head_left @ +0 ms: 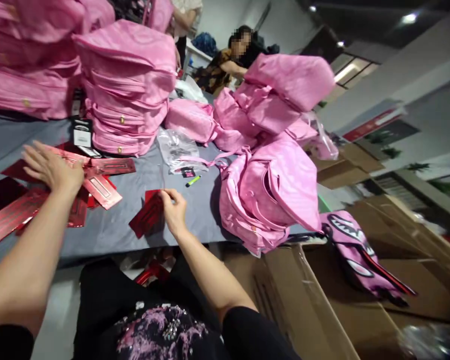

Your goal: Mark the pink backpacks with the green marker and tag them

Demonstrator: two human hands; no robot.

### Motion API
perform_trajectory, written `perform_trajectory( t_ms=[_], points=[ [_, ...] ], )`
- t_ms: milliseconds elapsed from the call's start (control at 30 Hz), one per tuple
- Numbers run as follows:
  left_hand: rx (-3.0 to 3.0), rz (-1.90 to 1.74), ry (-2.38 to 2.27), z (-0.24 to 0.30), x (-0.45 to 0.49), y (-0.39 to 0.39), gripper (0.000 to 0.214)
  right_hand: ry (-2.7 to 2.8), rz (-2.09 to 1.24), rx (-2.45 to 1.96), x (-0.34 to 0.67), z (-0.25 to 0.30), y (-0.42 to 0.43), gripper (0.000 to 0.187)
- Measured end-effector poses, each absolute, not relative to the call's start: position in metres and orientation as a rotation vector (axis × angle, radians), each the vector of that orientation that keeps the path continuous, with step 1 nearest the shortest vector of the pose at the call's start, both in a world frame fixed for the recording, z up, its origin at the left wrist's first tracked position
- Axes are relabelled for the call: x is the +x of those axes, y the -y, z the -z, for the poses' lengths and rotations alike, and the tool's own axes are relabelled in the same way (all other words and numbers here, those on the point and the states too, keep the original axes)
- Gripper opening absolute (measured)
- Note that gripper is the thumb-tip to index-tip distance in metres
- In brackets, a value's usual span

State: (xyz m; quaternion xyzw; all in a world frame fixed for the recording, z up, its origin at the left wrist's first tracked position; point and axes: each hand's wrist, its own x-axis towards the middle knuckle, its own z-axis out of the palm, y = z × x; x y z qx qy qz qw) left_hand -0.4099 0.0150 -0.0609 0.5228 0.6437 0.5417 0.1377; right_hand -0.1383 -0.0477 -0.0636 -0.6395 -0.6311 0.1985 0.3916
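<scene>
My left hand (54, 167) lies with fingers spread over a loose pile of shiny red tags (17, 210) on the grey-covered table (195, 215). Some of the tags fan out to its right and left, and its palm hides part of the pile. Closer to the table's front edge, my right hand (174, 207) pinches a red hang tag (148, 215) at its upper corner, where a thin string seems to rise. The tag tilts down to the left of the fingers. Right of that hand stands a pink backpack (266, 195) with its top partly unzipped.
Stacked pink backpacks (127, 85) with black hang tags (81, 132) stand behind the red pile. A clear plastic bag (178, 150) and a green marker (193, 181) lie mid-table. Cardboard boxes (303, 300) flank the right side, bearing a pink-and-black bag (360, 255). A co-worker (225, 65) works across the table.
</scene>
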Motion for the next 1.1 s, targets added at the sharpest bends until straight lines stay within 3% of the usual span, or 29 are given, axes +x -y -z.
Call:
perform_trajectory(
  t_ms=[67, 167, 267, 433, 533, 633, 733, 867, 1100],
  points=[
    [1.448, -1.697, -1.925, 0.059, -0.358, 0.008, 0.075, 1.51, -0.507, -1.594, -0.104, 0.068, 0.069, 0.028],
    [1.625, -1.421, -1.415, 0.069, -0.247, 0.049, 0.038, 1.448, -0.529, -1.581, -0.065, 0.081, 0.103, 0.027],
    [1.714, -1.131, -1.117, 0.086, -0.149, 0.08, 0.019, 1.439, -0.509, -1.626, -0.032, 0.091, 0.127, 0.03],
    [1.755, -0.924, -1.066, 0.095, -0.087, 0.076, 0.034, 1.529, -0.426, -1.78, 0.039, 0.073, 0.13, 0.029],
    [1.865, -0.776, -1.131, 0.093, -0.076, 0.051, 0.043, 1.694, -0.158, -2.303, 0.077, 0.051, 0.114, 0.054],
    [1.979, -0.611, -1.16, 0.096, -0.061, 0.031, 0.056, 1.981, 0.033, -2.672, 0.093, 0.04, 0.102, 0.055],
    [2.034, -0.493, -1.185, 0.104, -0.048, 0.017, 0.053, 2.072, 0.06, -2.711, 0.095, 0.041, 0.103, 0.046],
    [2.072, -0.423, -1.186, 0.115, -0.041, 0.007, 0.053, 2.027, 0.076, -2.806, 0.094, 0.047, 0.105, 0.055],
    [2.069, -0.382, -1.088, 0.126, -0.037, -0.005, 0.054, 2.091, 0.027, -2.846, 0.089, 0.045, 0.088, 0.05]
  ],
)
